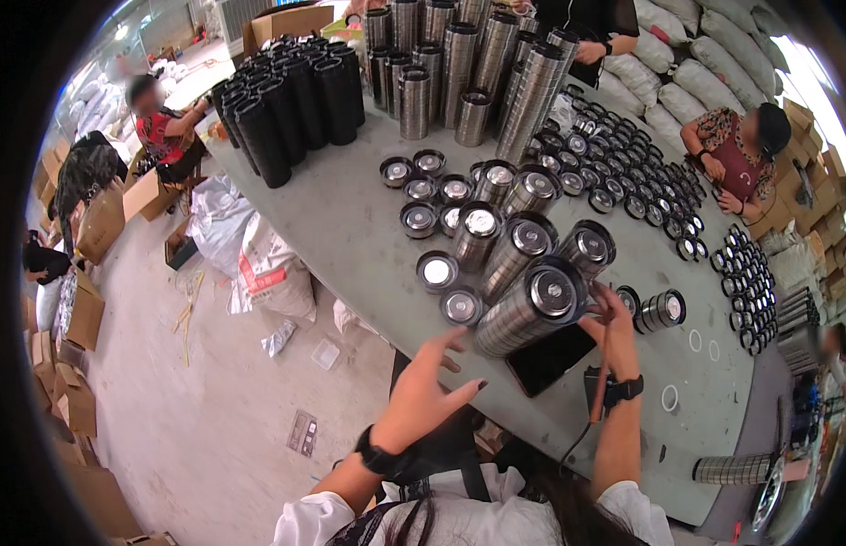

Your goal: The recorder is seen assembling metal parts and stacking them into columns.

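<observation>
A tall stack of ribbed steel rings [505, 329] with a black-rimmed steel cap on top stands before me, leaning slightly. My left hand [423, 393] hovers at its near left, fingers spread, holding nothing. To the right of the stack is my right hand [616, 329], its fingers curled close to the cap's rim; whether they touch it I cannot tell. A thin reddish-brown stick-like tool [600, 387] runs down from that palm, with a black cable at its lower end. Between the hands lies a dark phone [552, 358]. Round steel caps [460, 307] sit left of the stack.
Shorter capped stacks [521, 238] stand just behind. Farther back are tall steel stacks [459, 68] and black cylinders [264, 136]. Rows of caps [614, 159] cover the table's [359, 246] far right. A short stack [661, 311] and white rings [669, 398] lie rightward. Co-workers [746, 159] sit around.
</observation>
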A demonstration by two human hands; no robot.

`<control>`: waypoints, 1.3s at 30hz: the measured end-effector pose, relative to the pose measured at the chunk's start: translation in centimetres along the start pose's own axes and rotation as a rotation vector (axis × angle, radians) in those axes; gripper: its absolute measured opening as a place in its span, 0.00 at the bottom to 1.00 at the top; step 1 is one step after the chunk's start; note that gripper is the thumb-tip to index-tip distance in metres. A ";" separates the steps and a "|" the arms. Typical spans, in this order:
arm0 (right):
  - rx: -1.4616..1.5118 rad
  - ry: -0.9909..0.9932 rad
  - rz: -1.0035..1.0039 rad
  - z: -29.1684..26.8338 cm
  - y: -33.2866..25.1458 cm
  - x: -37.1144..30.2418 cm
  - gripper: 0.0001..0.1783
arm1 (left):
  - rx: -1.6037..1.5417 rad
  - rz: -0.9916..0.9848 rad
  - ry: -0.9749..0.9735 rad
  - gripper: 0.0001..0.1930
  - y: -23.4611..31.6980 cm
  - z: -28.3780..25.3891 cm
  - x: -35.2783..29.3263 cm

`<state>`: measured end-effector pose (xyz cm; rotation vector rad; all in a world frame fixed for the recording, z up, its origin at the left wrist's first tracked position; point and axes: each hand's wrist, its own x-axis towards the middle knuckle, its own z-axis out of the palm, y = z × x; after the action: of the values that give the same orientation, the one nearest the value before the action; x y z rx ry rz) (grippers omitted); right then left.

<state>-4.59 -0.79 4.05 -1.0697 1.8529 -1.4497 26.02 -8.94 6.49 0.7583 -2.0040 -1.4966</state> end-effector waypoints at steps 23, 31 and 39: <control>-0.277 -0.074 -0.172 2.5 1.7 4.3 0.31 | 0.647 0.098 0.399 0.31 -4.0 6.4 6.2; -0.361 -0.050 -0.188 3.7 2.7 4.8 0.31 | 0.704 0.082 0.421 0.34 -5.4 6.2 6.6; -0.349 -0.046 -0.230 4.8 2.6 5.3 0.31 | 0.720 0.029 0.403 0.35 -5.2 5.8 7.1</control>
<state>-4.22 -7.54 0.49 -1.5127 2.0514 -1.2335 17.62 -11.25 0.52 1.1866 -2.1944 -0.5030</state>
